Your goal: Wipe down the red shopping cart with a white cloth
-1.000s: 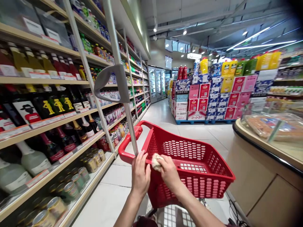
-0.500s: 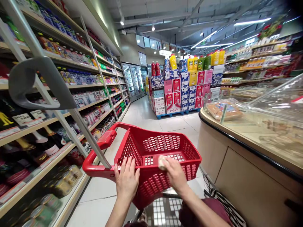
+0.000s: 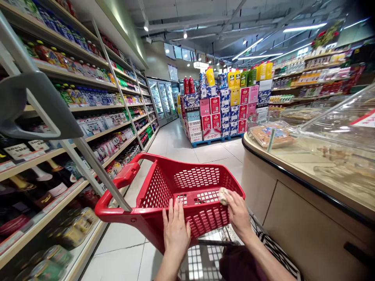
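Note:
A red plastic shopping basket point(image 3: 158, 166) with perforated walls stands in front of me, part of a trolley with a grey metal pole point(image 3: 102, 175) on its left. My left hand point(image 3: 176, 230) rests flat, fingers stretched out, against the basket's near wall at the rim. My right hand point(image 3: 238, 212) is closed on a crumpled whitish cloth point(image 3: 224, 196), which touches the near rim towards the right corner. Part of the cloth is hidden by the fingers. A grey plastic handle point(image 3: 43, 105) sits high on the pole.
Shelves of bottles and cans point(image 3: 96, 128) line the left. A stack of drink boxes point(image 3: 211, 117) stands on a blue pallet ahead. On the right is a curved display counter point(image 3: 263, 175) with packaged food. Black cables point(image 3: 272, 249) lie at its foot. Glass-door fridges point(image 3: 162, 99) stand farther back.
My right hand has slid the cloth to the right along the near rim. My left hand has also moved right along the wall. The view has shifted slightly.

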Demonstrator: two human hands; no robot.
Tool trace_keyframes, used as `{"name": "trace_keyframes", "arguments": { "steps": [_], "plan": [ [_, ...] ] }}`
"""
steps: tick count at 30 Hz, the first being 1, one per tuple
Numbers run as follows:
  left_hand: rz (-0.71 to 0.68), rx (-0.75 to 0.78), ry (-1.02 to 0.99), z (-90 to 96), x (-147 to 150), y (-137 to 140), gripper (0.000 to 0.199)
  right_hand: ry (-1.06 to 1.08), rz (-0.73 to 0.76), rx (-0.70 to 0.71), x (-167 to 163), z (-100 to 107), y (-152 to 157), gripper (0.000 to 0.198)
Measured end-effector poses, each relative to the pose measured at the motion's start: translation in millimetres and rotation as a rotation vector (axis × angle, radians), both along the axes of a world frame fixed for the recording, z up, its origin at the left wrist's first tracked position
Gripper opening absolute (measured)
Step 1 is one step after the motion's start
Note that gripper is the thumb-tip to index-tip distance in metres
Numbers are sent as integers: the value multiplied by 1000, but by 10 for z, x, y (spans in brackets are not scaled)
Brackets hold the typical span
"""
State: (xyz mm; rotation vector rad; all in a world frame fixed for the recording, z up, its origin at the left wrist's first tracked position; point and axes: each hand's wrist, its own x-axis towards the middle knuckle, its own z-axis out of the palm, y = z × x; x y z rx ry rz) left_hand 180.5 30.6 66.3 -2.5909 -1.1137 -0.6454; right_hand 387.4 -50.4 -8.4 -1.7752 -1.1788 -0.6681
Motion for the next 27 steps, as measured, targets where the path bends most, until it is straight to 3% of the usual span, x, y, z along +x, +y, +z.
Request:
{"name": "trace_keyframes", "arguments": {
  "steps": [2,7,11,13,19,23,25,27],
  "plan": [
    [-14,-11,-2,-14,86,-43,55,34,-27,38,25,-30,-19,40],
    [-82,-33,39,-93,302,-129,57,-50,138,-32,15,-66,-4,43],
    [-104,10,31,-177,318,-113,57,51,-47,-33,374,-207,-175,39],
    [-93,35,13,-217,318,-107,57,91,-118,-23,397,-229,-184,39],
    [-65,105,-12,-303,338,-96,59,-47,9,-52,-150,-108,36,43],
    [-77,132,7,-333,318,-70,59,-38,-29,-156,120,-116,-73,40],
    [-79,135,8,-335,318,-70,59,24,-116,-125,251,-149,-132,40],
    [-74,134,7,-326,326,-79,59,56,-156,-70,180,-162,-114,42]
  ]
}}
